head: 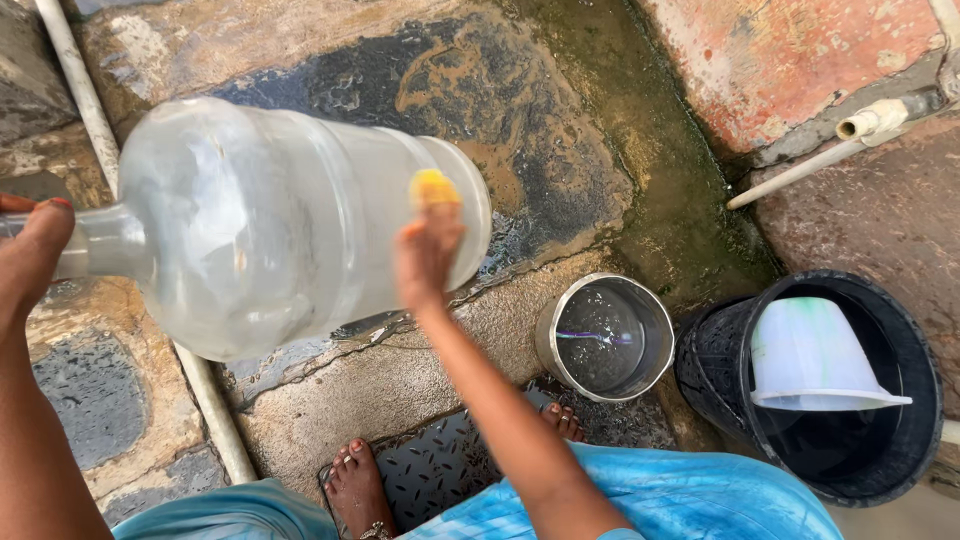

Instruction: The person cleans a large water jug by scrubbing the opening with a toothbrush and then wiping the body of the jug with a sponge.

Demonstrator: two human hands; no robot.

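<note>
- Lying on its side in the air, the jug (280, 220), a big clear plastic water bottle, was the largest thing in view; it was held above the wet stone floor (560, 130), with its neck to the left and its base to the right.
- The black bucket (720, 360) stood at the lower right on the floor, with dark water inside; a white mug (810, 355) floated in it upside down, its rim toward the bottom of the view.
- The steel pot (550, 345) stood just beside the bucket on its left, and it had some water in it.
- A white pipe (800, 170) ran slanted at the upper right, and another pipe (205, 385) lay along the floor under the jug.
- The left hand (30, 250) was at the left edge, closed around the neck of the jug, with the thumb on top; the fingers were mostly hidden behind the neck.
- The right hand (428, 255) was raised against the base end of the jug and pinched a small yellow sponge (435, 188) between its fingers; the sponge touched the jug near the base.
- Two bare feet showed at the bottom: one foot (355, 490) stood on a dark metal plate (430, 465) with a raised pattern, and the toes (565, 420) of the other were near the pot.
- Blue cloth (690, 500) covered the person's lap at the bottom edge.
</note>
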